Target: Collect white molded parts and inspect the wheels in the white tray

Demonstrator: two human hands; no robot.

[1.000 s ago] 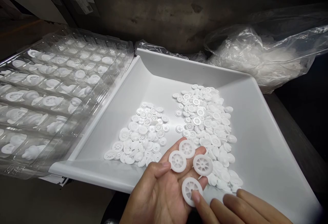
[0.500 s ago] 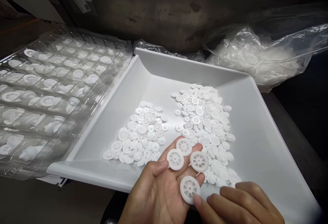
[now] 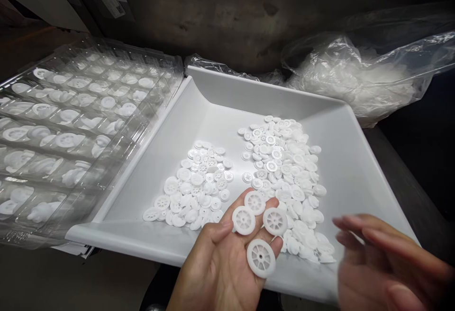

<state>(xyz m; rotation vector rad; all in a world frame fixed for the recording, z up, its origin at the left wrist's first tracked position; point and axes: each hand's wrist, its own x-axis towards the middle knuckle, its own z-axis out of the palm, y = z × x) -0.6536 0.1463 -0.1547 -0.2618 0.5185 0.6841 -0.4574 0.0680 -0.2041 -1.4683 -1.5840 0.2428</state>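
Observation:
My left hand [image 3: 222,268] is palm up over the near edge of a grey-white tray [image 3: 220,121]. Several small white plastic spoked wheels [image 3: 261,258] lie on its palm and fingers, with the thumb touching one of them. At the lower right, my right hand [image 3: 387,266] hovers apart from the wheels, slightly blurred, with its fingers stretched out and nothing visible in it. Inside the tray are two heaps of similar white wheels: a smaller left heap [image 3: 199,185] and a larger right heap [image 3: 295,183], partly hidden by my left hand.
Left of the tray stand clear plastic compartment trays [image 3: 81,121] holding white parts. A transparent bag [image 3: 359,74] of white pieces sits behind the tray's right corner. A dark, stained panel [image 3: 220,17] rises at the back.
My right hand has pulled away from the nearest wheel, moving right and opening its fingers. That wheel has tilted and shifted slightly on my left hand, which stays nearly in place.

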